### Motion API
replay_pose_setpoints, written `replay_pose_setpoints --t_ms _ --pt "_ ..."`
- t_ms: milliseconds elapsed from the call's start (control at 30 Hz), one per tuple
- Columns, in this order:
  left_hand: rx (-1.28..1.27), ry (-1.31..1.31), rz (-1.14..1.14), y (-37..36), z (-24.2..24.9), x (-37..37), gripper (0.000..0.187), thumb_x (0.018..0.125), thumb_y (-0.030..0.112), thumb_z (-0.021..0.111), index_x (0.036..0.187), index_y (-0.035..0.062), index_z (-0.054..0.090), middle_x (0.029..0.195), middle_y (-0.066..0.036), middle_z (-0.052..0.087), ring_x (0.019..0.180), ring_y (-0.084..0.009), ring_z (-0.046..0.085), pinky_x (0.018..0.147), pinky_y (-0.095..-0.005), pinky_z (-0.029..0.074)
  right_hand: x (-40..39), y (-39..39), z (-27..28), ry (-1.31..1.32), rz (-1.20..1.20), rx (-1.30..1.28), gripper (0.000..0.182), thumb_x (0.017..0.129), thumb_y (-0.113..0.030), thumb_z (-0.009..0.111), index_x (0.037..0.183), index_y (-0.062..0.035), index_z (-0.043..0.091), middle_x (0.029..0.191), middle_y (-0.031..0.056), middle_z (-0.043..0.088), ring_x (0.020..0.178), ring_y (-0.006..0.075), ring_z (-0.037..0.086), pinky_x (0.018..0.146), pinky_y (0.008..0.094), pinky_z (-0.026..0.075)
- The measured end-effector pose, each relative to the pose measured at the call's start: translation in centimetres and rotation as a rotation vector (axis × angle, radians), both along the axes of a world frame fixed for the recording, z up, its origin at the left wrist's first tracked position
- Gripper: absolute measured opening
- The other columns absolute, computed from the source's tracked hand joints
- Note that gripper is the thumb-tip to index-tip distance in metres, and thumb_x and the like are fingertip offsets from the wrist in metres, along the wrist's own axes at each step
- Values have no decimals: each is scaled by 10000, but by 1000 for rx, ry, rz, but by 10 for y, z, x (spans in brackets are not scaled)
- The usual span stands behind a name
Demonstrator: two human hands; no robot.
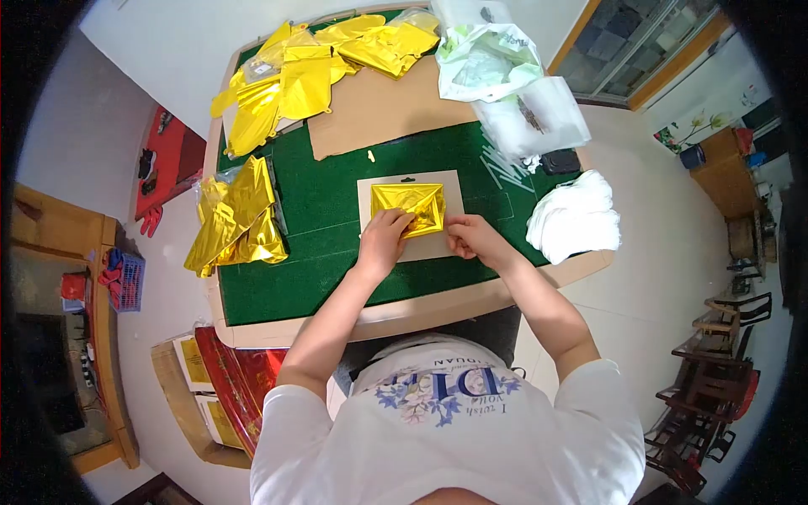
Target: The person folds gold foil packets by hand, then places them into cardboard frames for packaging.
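Observation:
A shiny gold foil piece, folded into a rectangle, lies on a beige card with a hanging slot at its top edge. My left hand is at the foil's lower left, its closed fingers pressed on the foil's middle. Just past the foil's right edge, over the card's side, is my right hand. Its fingers are curled in a pinch, and whatever they may hold is too small to make out.
Gold foil sheets lie at the far left, with more foil at the left edge. Brown cardboard covers the back of the green table. Plastic bags, a black pouch and a white bundle sit on the right.

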State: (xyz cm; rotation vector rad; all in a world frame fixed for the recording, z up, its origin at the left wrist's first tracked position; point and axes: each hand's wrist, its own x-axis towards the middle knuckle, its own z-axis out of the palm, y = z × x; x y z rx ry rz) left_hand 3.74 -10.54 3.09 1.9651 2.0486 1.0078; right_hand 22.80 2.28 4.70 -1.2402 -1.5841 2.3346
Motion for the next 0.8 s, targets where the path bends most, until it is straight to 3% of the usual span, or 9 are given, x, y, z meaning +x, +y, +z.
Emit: replay_pose_setpoints --t_ms 67,133,167,233,267,333,433,633,800 --pt "3 -8 1 0 -2 0 457 667 -3 694 1113 77 634 1080 -84 619 1011 -295 585 866 -375 503 0 -6 0 -3 8 -2 342 921 -101 479 1244 -18 556 657 4 562 497 65 487 429 193 337" --pt "5 -13 0 1 -3 0 457 667 -1 695 1113 78 634 1080 -84 619 1011 -296 585 867 -375 503 -1 -15 -1 -11 47 452 308 921 -103 473 1195 -4 571 637 39 571 495 126 517 465 249 401" --pt "8 -6 0 1 -3 0 456 669 -1 694 1115 77 635 1082 -86 619 1012 -297 586 869 -375 503 0 -18 -2 -11 47 453 308 921 -103 473 1195 -4 571 637 39 571 495 126 517 465 249 401" --pt "10 1 2 0 -2 -1 455 671 -1 693 1116 77 635 1084 -87 619 1014 -297 586 871 -375 503 0 -24 0 -33 89 1099 229 899 -83 480 1074 13 590 694 107 608 568 243 583 557 346 475" --pt "5 8 4 0 -2 0 453 673 -1 693 1116 77 635 1087 -90 620 1015 -298 586 872 -377 502 0 -27 1 -32 91 1100 229 899 -83 480 1074 13 590 694 107 608 568 243 583 557 346 475" --pt "-1 14 5 1 -1 0 451 676 -2 692 1116 76 635 1090 -92 620 1016 -298 586 872 -378 502 -2 -34 9 -183 191 1371 138 847 -70 515 929 2 601 787 149 617 704 333 614 646 429 498" --pt "-17 28 11 1 0 0 439 681 -1 692 1111 73 638 1088 -98 622 1017 -299 588 878 -380 502 -4 -34 -2 -337 367 1512 106 842 -84 518 856 -30 609 874 151 627 775 337 624 640 445 505" --pt "-56 74 -28 -2 12 2 537 713 74 715 1231 127 586 1119 -100 587 1038 -296 564 864 -380 510 -18 -37 -7 -566 485 1526 175 842 -119 507 807 -21 648 876 121 616 862 294 617 711 416 486" --pt "-93 212 -97 -5 17 8 522 798 269 706 1296 224 556 1061 -131 542 987 -318 545 861 -397 497 -7 -39 -5 -387 459 1564 130 818 -81 545 869 -16 646 886 119 606 888 305 601 725 403 478"
